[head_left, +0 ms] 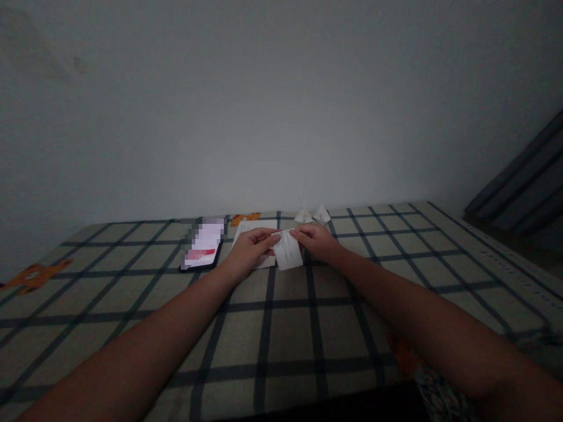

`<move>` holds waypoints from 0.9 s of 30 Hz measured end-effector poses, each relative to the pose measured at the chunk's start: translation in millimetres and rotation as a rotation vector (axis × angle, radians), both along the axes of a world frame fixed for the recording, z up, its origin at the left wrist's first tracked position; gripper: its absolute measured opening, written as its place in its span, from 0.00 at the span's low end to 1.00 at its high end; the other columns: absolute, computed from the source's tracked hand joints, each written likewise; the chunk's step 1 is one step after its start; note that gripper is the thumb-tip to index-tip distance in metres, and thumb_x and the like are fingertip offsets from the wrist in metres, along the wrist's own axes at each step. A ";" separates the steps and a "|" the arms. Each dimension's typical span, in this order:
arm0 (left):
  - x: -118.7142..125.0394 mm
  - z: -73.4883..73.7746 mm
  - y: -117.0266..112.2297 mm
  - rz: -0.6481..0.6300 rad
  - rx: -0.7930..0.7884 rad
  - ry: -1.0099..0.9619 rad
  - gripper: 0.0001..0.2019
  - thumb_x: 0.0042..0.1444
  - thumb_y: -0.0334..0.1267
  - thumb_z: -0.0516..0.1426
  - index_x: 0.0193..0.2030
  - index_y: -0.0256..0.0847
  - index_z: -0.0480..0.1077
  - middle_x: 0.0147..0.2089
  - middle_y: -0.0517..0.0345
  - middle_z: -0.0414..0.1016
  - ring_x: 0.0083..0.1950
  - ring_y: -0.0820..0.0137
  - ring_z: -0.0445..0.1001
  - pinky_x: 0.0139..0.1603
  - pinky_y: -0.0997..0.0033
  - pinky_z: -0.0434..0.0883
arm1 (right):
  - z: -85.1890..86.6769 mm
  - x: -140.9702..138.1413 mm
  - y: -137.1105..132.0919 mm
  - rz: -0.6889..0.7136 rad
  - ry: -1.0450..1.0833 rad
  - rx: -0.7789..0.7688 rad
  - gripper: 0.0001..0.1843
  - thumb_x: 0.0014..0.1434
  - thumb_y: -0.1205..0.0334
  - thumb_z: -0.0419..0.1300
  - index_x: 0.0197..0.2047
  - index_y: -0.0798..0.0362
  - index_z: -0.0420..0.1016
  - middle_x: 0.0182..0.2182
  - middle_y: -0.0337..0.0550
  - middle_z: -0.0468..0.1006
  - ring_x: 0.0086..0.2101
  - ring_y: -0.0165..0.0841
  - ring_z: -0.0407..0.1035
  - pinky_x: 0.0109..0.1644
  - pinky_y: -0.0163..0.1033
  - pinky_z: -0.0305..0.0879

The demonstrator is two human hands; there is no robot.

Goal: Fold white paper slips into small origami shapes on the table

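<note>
A small piece of white paper (288, 253) with faint writing hangs between my hands, above the checked cloth. My left hand (253, 249) pinches its upper left corner between thumb and fingers. At the upper right corner, my right hand (315, 240) grips it in the same way. Under and behind my left hand lies a larger white sheet (259, 225), partly covered by the hand. Two small folded paper pieces (322, 214) stand just beyond my right hand, near the wall.
To the left of my left hand lies a phone (204, 246) with its screen lit. The checked cloth (290, 334) with orange printed figures spreads up to a plain wall (281, 117). Dark striped fabric (523, 176) hangs at the right.
</note>
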State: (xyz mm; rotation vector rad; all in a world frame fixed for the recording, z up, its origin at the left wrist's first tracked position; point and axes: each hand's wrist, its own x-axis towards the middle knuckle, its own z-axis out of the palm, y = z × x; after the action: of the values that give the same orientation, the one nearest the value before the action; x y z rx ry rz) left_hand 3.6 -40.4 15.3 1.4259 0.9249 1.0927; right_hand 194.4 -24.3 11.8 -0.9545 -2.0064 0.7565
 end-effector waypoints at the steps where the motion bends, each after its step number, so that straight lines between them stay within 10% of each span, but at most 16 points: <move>1: 0.0 0.4 -0.2 0.001 0.005 0.007 0.16 0.47 0.42 0.60 0.42 0.36 0.72 0.38 0.51 0.75 0.31 0.72 0.71 0.31 0.72 0.68 | 0.4 0.0 -0.2 -0.007 -0.007 0.014 0.19 0.58 0.53 0.48 0.23 0.56 0.65 0.19 0.36 0.65 0.23 0.25 0.59 0.26 0.31 0.53; 27: -6.6 1.1 4.3 0.111 0.287 0.314 0.12 0.45 0.45 0.60 0.27 0.38 0.66 0.23 0.60 0.68 0.22 0.74 0.67 0.25 0.74 0.65 | 1.8 -3.3 -1.7 -0.098 -0.112 0.237 0.16 0.58 0.58 0.50 0.26 0.56 0.72 0.21 0.40 0.70 0.24 0.27 0.61 0.28 0.33 0.52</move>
State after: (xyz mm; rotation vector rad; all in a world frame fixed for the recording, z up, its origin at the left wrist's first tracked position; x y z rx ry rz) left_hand -3.0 -36.0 16.4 1.8381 1.1123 1.1370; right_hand 191.1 -25.9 13.7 -0.9639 -2.0740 0.4088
